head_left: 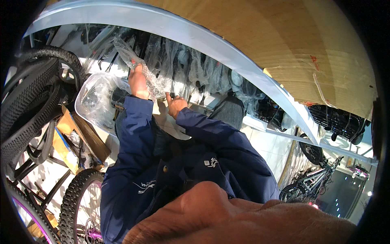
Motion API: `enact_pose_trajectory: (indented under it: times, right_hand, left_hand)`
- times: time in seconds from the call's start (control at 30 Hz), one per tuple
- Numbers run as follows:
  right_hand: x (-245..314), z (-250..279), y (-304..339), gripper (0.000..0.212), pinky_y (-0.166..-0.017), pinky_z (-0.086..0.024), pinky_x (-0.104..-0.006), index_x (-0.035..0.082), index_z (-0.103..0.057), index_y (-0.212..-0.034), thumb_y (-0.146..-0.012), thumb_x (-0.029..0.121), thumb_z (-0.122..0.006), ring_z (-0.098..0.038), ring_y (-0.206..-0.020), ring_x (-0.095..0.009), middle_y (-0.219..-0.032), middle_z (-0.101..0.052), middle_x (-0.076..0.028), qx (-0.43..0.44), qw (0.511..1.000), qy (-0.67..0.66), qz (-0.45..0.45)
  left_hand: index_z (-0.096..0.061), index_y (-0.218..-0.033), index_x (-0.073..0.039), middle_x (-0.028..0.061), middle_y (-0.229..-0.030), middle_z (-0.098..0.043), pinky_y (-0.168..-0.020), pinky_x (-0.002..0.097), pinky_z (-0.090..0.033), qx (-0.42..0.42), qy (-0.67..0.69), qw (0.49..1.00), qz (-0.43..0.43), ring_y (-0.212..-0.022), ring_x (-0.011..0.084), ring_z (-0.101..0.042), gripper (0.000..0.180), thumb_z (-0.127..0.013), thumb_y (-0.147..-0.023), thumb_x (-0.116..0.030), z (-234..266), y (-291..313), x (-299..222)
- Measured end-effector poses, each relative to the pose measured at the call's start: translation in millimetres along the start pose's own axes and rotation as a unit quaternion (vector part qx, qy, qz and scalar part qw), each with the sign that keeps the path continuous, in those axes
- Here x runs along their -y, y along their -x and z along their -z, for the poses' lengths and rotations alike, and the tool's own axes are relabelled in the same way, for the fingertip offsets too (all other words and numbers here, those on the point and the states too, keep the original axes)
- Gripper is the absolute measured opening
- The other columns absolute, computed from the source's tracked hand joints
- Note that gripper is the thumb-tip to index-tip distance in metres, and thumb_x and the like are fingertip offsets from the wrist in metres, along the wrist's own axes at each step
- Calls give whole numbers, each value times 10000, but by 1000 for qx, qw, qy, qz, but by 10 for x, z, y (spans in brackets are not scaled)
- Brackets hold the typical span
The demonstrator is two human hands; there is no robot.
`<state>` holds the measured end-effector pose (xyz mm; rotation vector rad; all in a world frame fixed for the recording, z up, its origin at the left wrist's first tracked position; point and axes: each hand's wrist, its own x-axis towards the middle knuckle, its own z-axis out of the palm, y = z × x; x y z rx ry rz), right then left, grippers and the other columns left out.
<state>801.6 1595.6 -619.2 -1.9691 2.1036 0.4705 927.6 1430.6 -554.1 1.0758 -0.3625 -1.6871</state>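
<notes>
A long bubble-wrapped package (152, 83) is gripped in my left hand (139, 84), its fingers closed round the plastic; what lies inside cannot be made out. Just to its right, my right hand (176, 105) has the index finger stretched out near the package's lower end. The other fingers of that hand are partly hidden. Behind both hands, a row of bubble-wrapped parts (178, 61) stands packed along a low shelf. Left of my left hand is a white plastic bin (79, 107) with crumpled clear plastic (99, 95) in it.
A grey shelf edge (203, 30) curves above the hands, with a large cardboard box (300, 49) on it. Black tyres (30, 93) hang at the left. An opened carton (87, 138) and a purple-rimmed wheel (81, 203) stand below. A bicycle (313, 175) stands far right.
</notes>
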Motion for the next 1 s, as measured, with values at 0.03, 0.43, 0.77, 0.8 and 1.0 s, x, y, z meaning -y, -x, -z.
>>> enact_pose_trajectory:
  times: [0.03, 0.43, 0.77, 0.8, 1.0]
  right_hand:
    - [19, -19, -31, 674, -726, -568, -467, -6, -467, -1369, -843, 320, -734, -720, -889, -372, -997, -687, -271, 39, 999, 33, 2]
    - [73, 265, -607, 506, -855, -528, -525, -18, -499, -1286, -799, 35, -627, -653, -973, -511, -1113, -635, -350, -204, 890, -407, -35]
    - [-1419, 677, -68, 392, -843, -572, -418, 57, -665, -1136, -818, 216, -829, -721, -972, -304, -1080, -726, -145, -378, 847, -343, -151]
    - [-1672, 678, -50, 533, -900, -555, -455, 21, -622, -1231, -834, 321, -812, -682, -1067, -373, -1186, -677, -209, -434, 857, -216, -174]
    - [-1819, 540, -471, 1057, -1196, -327, -479, 30, -305, -1560, -830, 688, -695, -442, -1399, -457, -1522, -467, -272, -151, 906, -122, -376]
  left_hand:
    - [-661, -1184, 35, 62, -1115, -686, -854, 329, -503, 7, 1, 1000, -5, -957, 171, -633, 305, -632, -990, -199, 13, -21, -5]
    - [-675, -1132, 22, 66, -1076, -688, -802, 337, -529, 21, 29, 999, -17, -926, 189, -661, 245, -635, -992, -175, -109, 147, -52]
    - [-545, -1386, 71, 132, -1341, -629, -1038, 346, -434, 21, -108, 993, -34, -1213, 225, -581, 527, -674, -982, -241, -214, 303, -144]
    - [-526, -1409, 74, 134, -1374, -613, -1060, 344, -418, 13, -132, 991, -30, -1248, 225, -562, 563, -681, -978, -254, -228, 314, -147]
    - [-422, -1500, 85, 135, -1484, -539, -1122, 366, -359, 115, -120, 986, -11, -1328, 234, -504, 751, -744, -941, -301, -173, 240, -39]
